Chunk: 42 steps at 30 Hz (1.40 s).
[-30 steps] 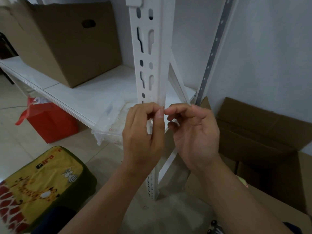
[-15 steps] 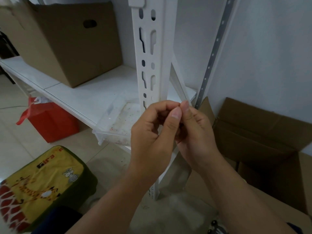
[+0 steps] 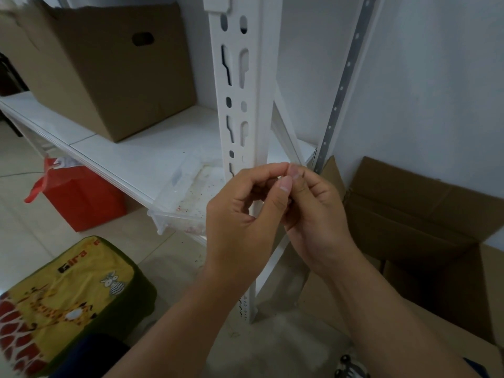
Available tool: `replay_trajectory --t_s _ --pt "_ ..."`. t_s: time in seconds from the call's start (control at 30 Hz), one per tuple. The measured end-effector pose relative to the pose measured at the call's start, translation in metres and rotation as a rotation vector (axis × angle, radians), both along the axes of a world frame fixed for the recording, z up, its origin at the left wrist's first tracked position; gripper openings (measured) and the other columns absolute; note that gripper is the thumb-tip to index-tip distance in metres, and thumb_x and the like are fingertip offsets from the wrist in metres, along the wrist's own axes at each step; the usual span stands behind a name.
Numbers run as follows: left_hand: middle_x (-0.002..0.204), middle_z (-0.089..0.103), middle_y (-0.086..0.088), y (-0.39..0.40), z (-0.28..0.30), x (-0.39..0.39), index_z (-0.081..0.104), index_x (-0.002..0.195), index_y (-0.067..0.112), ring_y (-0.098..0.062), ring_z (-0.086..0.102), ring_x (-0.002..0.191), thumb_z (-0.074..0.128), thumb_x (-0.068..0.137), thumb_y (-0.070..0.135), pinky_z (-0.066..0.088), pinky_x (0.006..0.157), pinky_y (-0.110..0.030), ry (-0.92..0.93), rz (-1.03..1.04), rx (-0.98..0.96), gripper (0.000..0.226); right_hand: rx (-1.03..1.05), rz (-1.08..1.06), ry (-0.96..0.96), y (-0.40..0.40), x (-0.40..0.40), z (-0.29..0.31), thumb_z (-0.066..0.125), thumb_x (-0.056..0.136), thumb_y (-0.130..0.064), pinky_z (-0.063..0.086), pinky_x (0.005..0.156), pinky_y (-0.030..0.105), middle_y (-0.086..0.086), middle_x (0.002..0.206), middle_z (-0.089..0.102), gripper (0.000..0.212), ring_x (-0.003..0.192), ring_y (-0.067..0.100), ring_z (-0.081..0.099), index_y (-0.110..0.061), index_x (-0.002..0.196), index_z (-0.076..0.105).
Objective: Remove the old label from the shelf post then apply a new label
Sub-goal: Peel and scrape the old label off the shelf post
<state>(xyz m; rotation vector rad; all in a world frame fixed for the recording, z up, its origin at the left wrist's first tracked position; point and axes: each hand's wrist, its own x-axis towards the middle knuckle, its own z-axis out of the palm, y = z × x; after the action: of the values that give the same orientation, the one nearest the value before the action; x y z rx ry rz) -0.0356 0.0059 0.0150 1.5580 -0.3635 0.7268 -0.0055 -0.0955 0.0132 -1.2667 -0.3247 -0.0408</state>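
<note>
Fingertips of both hands, left (image 3: 240,214) and right (image 3: 313,214), pinched together before the post (image 3: 245,105), hiding whatever they held; "Gira" showed on a cushion (image 3: 68,296) lower left.

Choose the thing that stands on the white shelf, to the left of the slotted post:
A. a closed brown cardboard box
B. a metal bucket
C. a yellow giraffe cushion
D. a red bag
A: the brown cardboard box rests on the white shelf, left of the slotted post.

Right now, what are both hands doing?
Left hand: fingers curled, pinching something tiny; cannot tell what.
Right hand: the same.
</note>
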Motion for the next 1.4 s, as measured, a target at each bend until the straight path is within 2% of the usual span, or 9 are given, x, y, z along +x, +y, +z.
replay_trajectory --t_s 0.13,0.23,0.37,0.47,0.6,0.77,1.0,1.23,1.4 --pt "0.088 0.072 0.000 0.004 0.003 0.002 0.067 0.101 0.014 -0.018 0.070 0.080 0.063 0.091 0.010 0.059 0.071 -0.028 0.029 -0.040 -0.025 0.012 -0.067 0.011 -0.061 -0.006 0.004 0.000 0.064 0.080 -0.047 0.043 0.057 0.031 0.005 0.062 0.056 0.041 0.059 0.018 0.048 -0.006 0.077 0.061" --pt "0.082 0.070 0.003 0.009 0.004 0.005 0.065 0.093 0.021 -0.012 0.069 0.075 0.065 0.090 0.014 0.057 0.070 -0.025 0.047 -0.051 -0.008 0.007 -0.193 -0.057 -0.169 -0.008 0.006 0.004 0.057 0.085 -0.039 0.042 0.051 0.023 -0.005 0.058 0.053 0.031 0.054 0.013 0.046 -0.011 0.073 0.059" --pt "0.081 0.067 0.001 0.015 -0.002 0.009 0.062 0.092 0.020 -0.021 0.066 0.076 0.061 0.090 0.023 0.058 0.069 -0.035 0.024 -0.003 0.092 0.003 -0.325 -0.152 -0.242 -0.008 0.006 0.007 0.054 0.084 -0.040 0.043 0.052 0.016 -0.006 0.058 0.054 0.031 0.053 0.006 0.049 -0.011 0.074 0.060" --pt "0.078 0.063 0.000 0.017 -0.004 0.010 0.058 0.090 0.017 -0.018 0.062 0.071 0.056 0.092 0.024 0.055 0.065 -0.029 0.004 0.052 0.134 0.007 -0.270 -0.132 -0.138 -0.009 0.006 0.006 0.054 0.083 -0.041 0.045 0.055 0.021 -0.002 0.059 0.055 0.034 0.056 0.012 0.050 -0.009 0.075 0.060" --pt "0.078 0.063 0.002 0.017 -0.008 0.011 0.059 0.092 0.018 -0.012 0.061 0.069 0.055 0.093 0.020 0.052 0.064 -0.022 -0.015 0.092 0.085 0.005 0.056 0.162 0.112 -0.012 0.005 0.007 0.049 0.089 -0.027 0.047 0.055 0.024 0.006 0.063 0.053 0.025 0.059 0.016 0.051 -0.007 0.081 0.063" --pt "0.082 0.066 0.005 0.015 -0.010 0.010 0.062 0.099 0.019 -0.010 0.064 0.072 0.053 0.094 0.013 0.053 0.066 -0.022 -0.021 0.106 0.046 0.012 0.292 0.402 0.225 -0.010 0.007 0.004 0.043 0.094 -0.027 0.052 0.059 0.026 0.011 0.069 0.062 0.034 0.063 0.020 0.060 -0.002 0.089 0.066" --pt "0.082 0.067 0.001 0.017 -0.010 0.011 0.063 0.107 0.013 -0.014 0.065 0.075 0.060 0.091 0.021 0.056 0.069 -0.024 -0.055 0.160 0.172 0.019 0.247 0.436 0.181 -0.013 0.009 0.005 0.044 0.090 -0.036 0.051 0.062 0.029 0.011 0.072 0.061 0.041 0.067 0.021 0.059 -0.003 0.086 0.068" --pt "0.078 0.066 -0.007 0.018 -0.011 0.014 0.069 0.089 -0.002 -0.009 0.055 0.075 0.061 0.090 0.008 0.045 0.069 -0.016 -0.279 0.425 0.468 0.013 0.128 0.354 0.133 -0.012 0.006 0.006 0.049 0.086 -0.036 0.051 0.061 0.028 0.008 0.068 0.063 0.038 0.065 0.019 0.061 -0.009 0.081 0.074" --pt "0.086 0.064 0.005 0.011 -0.005 0.008 0.069 0.099 0.009 -0.005 0.059 0.077 0.061 0.091 0.014 0.046 0.072 -0.011 -0.226 0.338 0.341 0.012 0.103 0.301 0.119 -0.009 0.004 0.005 0.056 0.086 -0.044 0.051 0.062 0.027 0.010 0.075 0.062 0.037 0.069 0.020 0.060 -0.012 0.080 0.073"
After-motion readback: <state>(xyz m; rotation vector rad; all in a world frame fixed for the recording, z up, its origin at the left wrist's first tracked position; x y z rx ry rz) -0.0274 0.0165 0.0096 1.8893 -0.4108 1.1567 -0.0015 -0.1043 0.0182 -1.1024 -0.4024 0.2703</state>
